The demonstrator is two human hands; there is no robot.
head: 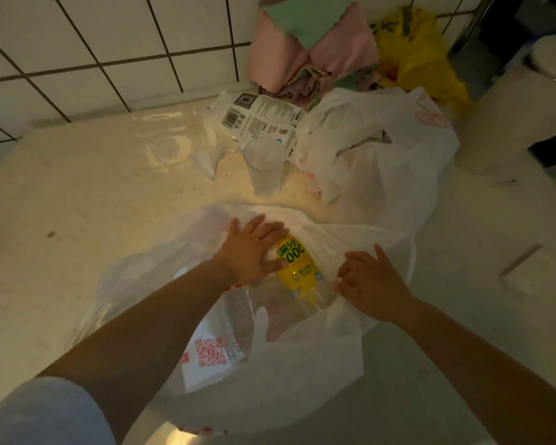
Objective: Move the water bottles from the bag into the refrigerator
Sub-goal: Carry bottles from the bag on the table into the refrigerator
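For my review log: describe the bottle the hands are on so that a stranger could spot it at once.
On the pale countertop, find the nearest white plastic bag, between the left hand and right hand. The bottle lies in its opening, the only clear bottle with a bright yellow label.

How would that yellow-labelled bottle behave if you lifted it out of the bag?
The bottle lies on its side, so it would probably roll if nudged. Its clear plastic looks smooth, perhaps slippery. The thin white bag is floppy and may cling.
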